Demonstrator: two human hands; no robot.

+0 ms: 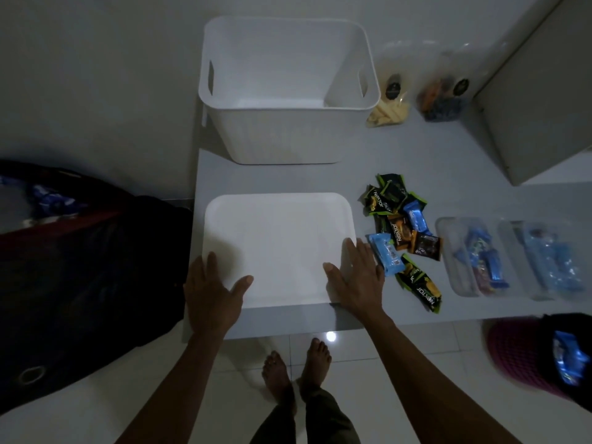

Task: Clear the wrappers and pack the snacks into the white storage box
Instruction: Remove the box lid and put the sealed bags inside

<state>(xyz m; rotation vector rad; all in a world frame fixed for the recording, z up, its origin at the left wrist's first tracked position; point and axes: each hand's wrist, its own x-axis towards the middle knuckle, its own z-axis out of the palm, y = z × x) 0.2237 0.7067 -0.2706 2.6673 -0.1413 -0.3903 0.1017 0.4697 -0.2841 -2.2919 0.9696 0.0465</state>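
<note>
White lid under both flat hands

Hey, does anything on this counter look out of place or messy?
Mostly tidy. The snack packets lie in a loose, overlapping heap right of the white lid, and the white storage box overhangs the counter's left edge slightly.

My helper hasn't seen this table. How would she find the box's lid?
On the grey table, the white storage box stands open at the back. Just in front lies the lid, flat, white, round-cornered, with both hands on its near corners.
</note>
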